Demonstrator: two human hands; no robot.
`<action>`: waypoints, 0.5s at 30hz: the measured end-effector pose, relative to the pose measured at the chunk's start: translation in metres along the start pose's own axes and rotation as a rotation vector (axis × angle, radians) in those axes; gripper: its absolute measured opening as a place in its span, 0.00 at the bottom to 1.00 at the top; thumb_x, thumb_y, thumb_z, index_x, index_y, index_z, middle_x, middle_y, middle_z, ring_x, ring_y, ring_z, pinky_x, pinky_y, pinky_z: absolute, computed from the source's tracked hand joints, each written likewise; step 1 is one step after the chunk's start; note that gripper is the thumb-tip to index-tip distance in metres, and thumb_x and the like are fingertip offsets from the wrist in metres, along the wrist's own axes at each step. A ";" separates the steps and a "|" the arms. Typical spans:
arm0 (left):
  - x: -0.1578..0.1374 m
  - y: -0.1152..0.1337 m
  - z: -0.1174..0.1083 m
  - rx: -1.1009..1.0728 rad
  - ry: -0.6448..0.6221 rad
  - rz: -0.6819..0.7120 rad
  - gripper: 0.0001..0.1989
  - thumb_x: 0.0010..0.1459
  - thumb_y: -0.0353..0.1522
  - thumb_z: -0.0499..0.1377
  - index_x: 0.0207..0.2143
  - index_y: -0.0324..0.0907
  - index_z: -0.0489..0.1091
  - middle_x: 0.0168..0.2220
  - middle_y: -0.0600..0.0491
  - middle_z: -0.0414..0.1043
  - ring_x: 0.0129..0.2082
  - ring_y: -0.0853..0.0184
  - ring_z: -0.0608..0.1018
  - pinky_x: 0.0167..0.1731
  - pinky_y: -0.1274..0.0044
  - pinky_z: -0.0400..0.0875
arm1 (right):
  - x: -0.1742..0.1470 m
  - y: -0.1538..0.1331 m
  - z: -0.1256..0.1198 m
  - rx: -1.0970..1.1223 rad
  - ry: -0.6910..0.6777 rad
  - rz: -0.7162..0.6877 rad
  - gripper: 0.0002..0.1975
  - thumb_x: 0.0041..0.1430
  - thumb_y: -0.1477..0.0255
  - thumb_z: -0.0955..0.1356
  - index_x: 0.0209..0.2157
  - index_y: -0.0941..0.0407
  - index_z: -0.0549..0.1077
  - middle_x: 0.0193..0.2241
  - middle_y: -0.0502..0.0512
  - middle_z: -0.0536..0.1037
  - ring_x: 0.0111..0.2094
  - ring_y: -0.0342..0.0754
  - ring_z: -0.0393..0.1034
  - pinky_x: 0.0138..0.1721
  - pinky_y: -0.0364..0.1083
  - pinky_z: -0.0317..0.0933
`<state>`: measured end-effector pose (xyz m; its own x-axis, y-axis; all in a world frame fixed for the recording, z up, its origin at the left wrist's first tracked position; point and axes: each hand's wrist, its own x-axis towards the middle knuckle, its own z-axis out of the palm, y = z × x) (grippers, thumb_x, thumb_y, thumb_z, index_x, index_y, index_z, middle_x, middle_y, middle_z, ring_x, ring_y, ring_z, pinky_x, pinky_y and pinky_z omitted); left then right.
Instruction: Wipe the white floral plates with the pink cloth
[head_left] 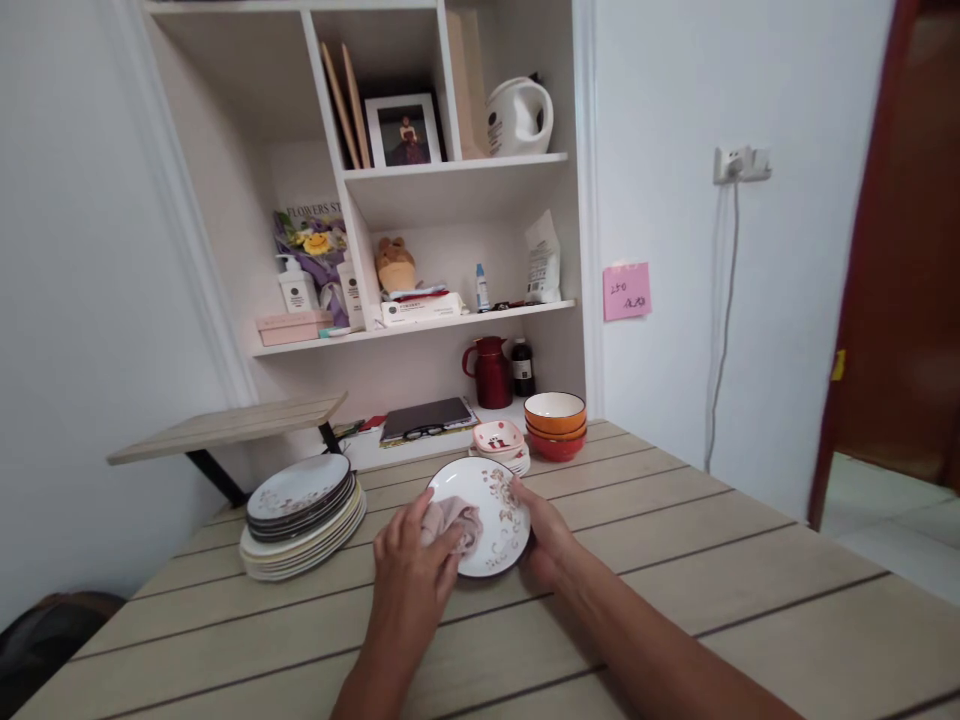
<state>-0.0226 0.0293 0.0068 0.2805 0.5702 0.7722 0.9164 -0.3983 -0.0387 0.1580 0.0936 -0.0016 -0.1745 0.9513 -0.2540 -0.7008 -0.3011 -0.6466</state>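
A white plate (491,510) with brown flowers and a dark rim is tilted up above the table. Its right edge is gripped by my right hand (546,535), thumb on the face and the other fingers behind. My left hand (415,552) presses a crumpled pinkish cloth (454,524) against the left part of the plate's face. Left of my hands stands a stack of plates (304,515), dark-rimmed ones on top of pale ones. Beyond the held plate are small pink-and-white dishes (501,440) and stacked orange and red bowls (556,425).
The slatted wooden table (712,575) reaches under everything. A raised wooden stand (229,428) sits at the back left. Behind, a white shelf unit (457,170) holds a red jug (491,372), a dark bottle (523,368) and a dark folder (427,420) with glasses.
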 end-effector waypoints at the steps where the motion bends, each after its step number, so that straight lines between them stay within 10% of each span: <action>1: 0.000 0.000 0.001 -0.005 -0.020 -0.005 0.17 0.53 0.29 0.59 0.44 0.57 0.73 0.53 0.49 0.64 0.49 0.55 0.68 0.45 0.60 0.67 | 0.001 0.001 0.000 -0.003 0.005 -0.004 0.23 0.56 0.60 0.66 0.46 0.62 0.72 0.39 0.64 0.81 0.38 0.55 0.76 0.45 0.54 0.66; 6: -0.005 0.001 0.008 -0.175 -0.174 0.031 0.15 0.53 0.24 0.57 0.41 0.48 0.74 0.40 0.50 0.68 0.40 0.64 0.72 0.39 0.72 0.72 | -0.001 0.002 0.001 -0.014 0.006 -0.045 0.21 0.58 0.61 0.65 0.46 0.62 0.72 0.37 0.62 0.81 0.36 0.53 0.77 0.45 0.52 0.66; 15: -0.002 0.008 0.007 -0.146 -0.115 0.205 0.19 0.55 0.24 0.55 0.48 0.49 0.71 0.49 0.48 0.68 0.48 0.61 0.71 0.46 0.67 0.69 | -0.025 0.021 0.019 -0.102 -0.229 -0.008 0.18 0.55 0.60 0.68 0.39 0.61 0.74 0.33 0.58 0.81 0.33 0.49 0.75 0.38 0.47 0.66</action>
<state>-0.0138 0.0296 0.0005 0.4939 0.5415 0.6803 0.7888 -0.6083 -0.0885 0.1341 0.0652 0.0048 -0.3294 0.9403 -0.0861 -0.6316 -0.2872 -0.7202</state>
